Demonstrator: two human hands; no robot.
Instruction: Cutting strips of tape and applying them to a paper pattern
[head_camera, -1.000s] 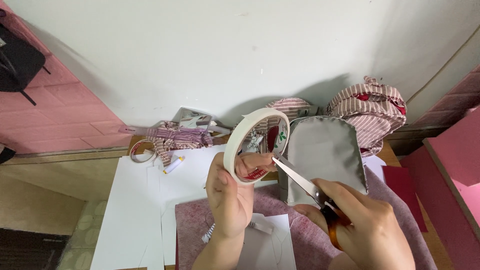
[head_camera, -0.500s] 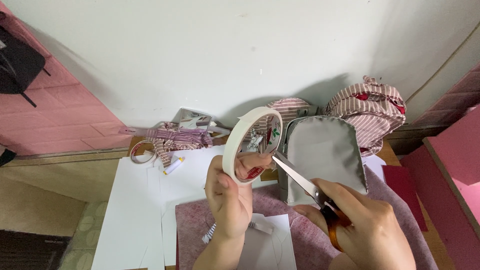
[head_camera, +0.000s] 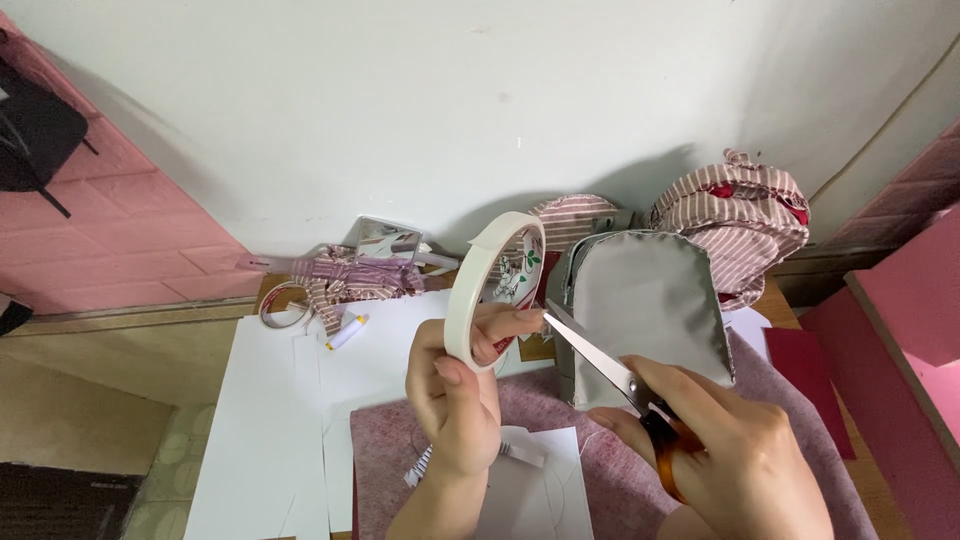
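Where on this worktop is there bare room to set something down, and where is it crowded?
Free: the white paper left of the left hand, below the thread spool; also the pink felt beside that wrist. Crowded: the back edge, with the striped fabric, grey pouch and striped bag, and the middle, where the tape roll meets the scissors in the right hand.

White wall, pink trim

Plain white wall (head_camera: 480, 110) in soft daylight; pink brick-patterned panel (head_camera: 110, 250) at left; pale floor (head_camera: 90, 360) below.
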